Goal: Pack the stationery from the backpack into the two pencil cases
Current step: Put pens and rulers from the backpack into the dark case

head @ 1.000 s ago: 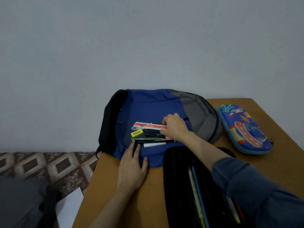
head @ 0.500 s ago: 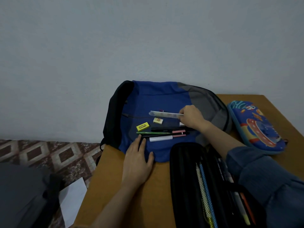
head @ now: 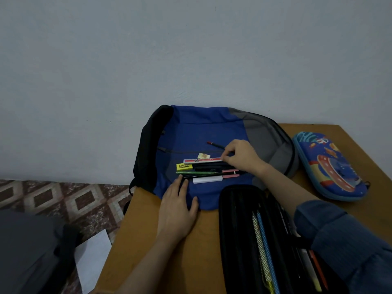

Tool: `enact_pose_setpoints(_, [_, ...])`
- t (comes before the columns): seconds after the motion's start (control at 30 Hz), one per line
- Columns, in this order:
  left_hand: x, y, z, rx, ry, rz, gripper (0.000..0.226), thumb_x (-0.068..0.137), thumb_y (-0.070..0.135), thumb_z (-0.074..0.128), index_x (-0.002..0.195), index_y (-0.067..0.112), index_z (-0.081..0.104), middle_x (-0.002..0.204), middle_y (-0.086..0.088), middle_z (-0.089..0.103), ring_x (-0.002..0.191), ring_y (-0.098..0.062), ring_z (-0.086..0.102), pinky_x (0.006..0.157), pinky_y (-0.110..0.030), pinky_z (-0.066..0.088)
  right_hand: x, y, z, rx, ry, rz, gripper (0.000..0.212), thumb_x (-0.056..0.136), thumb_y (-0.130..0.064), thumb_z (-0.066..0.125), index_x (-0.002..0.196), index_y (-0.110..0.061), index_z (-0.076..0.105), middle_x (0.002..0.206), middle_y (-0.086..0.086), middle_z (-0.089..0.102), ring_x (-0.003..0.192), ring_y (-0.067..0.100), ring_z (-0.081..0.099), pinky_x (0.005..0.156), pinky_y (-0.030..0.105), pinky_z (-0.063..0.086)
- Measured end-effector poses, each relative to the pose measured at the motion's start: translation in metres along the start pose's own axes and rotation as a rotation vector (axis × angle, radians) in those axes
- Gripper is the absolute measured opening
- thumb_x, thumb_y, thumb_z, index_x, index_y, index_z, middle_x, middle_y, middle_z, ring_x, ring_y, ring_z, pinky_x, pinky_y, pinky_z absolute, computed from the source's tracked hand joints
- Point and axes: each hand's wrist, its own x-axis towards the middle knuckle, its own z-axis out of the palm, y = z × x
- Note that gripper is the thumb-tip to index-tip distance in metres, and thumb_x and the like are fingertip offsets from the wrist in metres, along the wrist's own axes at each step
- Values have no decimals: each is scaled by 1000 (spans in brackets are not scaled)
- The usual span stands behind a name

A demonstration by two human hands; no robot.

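where fabric backpack (head: 201, 128) lies flat, right hand (head: 241, 157) grips slim pencil (head: 215, 145).

A blue, grey and black backpack (head: 201, 128) lay flat on a wooden bench (head: 148, 251) against a pale wall. Pens, a yellow eraser (head: 184, 166) and a red-and-white ruler (head: 202, 160) lay clustered on it. The right hand (head: 241, 158) pinched the ruler's right end. The left hand (head: 177, 211) rested flat on the backpack's near edge. An open black pencil case (head: 237, 219) sat nearest, with a closed blue patterned pencil case (head: 328, 166) to the right.
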Motion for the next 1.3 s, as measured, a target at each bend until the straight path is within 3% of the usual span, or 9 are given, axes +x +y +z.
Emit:
enact_pose_setpoints(0.2, [0, -1, 0, 4, 4, -3, 59, 95, 41, 41, 147, 20, 23, 156, 4, 17, 141, -14, 19, 114, -23, 11, -3, 0, -8, -81, -51, -7, 22, 76, -30, 75, 89, -13, 77, 106, 7, 67, 103, 23, 58, 85, 38, 50])
enact_pose_setpoints(0.33, [0, 0, 1, 4, 4, 1, 58, 95, 40, 42, 146, 19, 26, 156, 3, 16, 141, -15, 20, 112, -21, 9, -1, 5, -3, -125, 22, 29, 17, 80, -25, 72, 93, -16, 77, 95, 7, 69, 96, 25, 61, 70, 31, 46])
enact_pose_setpoints(0.43, [-1, 0, 1, -9, -1, -6, 57, 95, 40, 43, 145, 19, 28, 157, 4, 11, 141, -16, 21, 113, -22, 10, 0, 2, 1, -246, 112, 84, 18, 83, -29, 68, 95, -16, 73, 100, 8, 62, 97, 26, 57, 79, 35, 43])
enact_pose_setpoints(0.53, [-2, 0, 1, -11, -3, -11, 57, 95, 41, 44, 146, 20, 28, 157, 5, 6, 141, -16, 20, 114, -25, 16, 2, -5, 2, -181, 178, 103, 15, 84, -22, 67, 86, -7, 66, 93, 8, 62, 87, 24, 58, 68, 30, 40])
enact_pose_setpoints(0.63, [0, 0, 1, -10, -3, -9, 57, 94, 41, 44, 145, 19, 29, 157, 5, 6, 141, -16, 20, 114, -26, 17, 1, -14, 0, -137, 14, 38, 18, 79, -24, 73, 79, -7, 72, 80, 4, 65, 74, 15, 55, 64, 30, 45])
enact_pose_setpoints(0.73, [0, -1, 2, -5, -4, -10, 57, 94, 41, 44, 145, 19, 29, 157, 5, 6, 141, -16, 21, 113, -25, 16, -2, -20, 1, -221, -165, 1, 14, 74, -26, 77, 80, -14, 73, 87, 1, 68, 78, 16, 57, 64, 28, 42])
enact_pose_setpoints(1.03, [-1, -1, 2, -15, -3, -14, 57, 94, 40, 45, 145, 19, 30, 157, 5, 6, 141, -16, 20, 113, -24, 14, -2, -22, 6, -252, 31, -16, 14, 83, -22, 68, 87, -10, 64, 96, 8, 66, 90, 25, 59, 65, 29, 39])
enact_pose_setpoints(1.17, [0, -1, 2, -8, -8, -13, 57, 95, 41, 44, 145, 20, 29, 158, 6, 4, 141, -16, 20, 113, -25, 16, -6, -30, -2, -189, -156, -57, 19, 76, -30, 76, 83, -13, 72, 76, -3, 61, 74, 13, 54, 63, 28, 43])
enact_pose_setpoints(1.3, [0, -1, 3, -18, -4, -14, 57, 94, 40, 46, 145, 19, 31, 158, 5, 5, 141, -17, 22, 113, -26, 19, -12, -33, -2, -308, -309, -93, 32, 69, -32, 80, 95, -16, 70, 79, -8, 53, 80, 12, 49, 66, 25, 37])
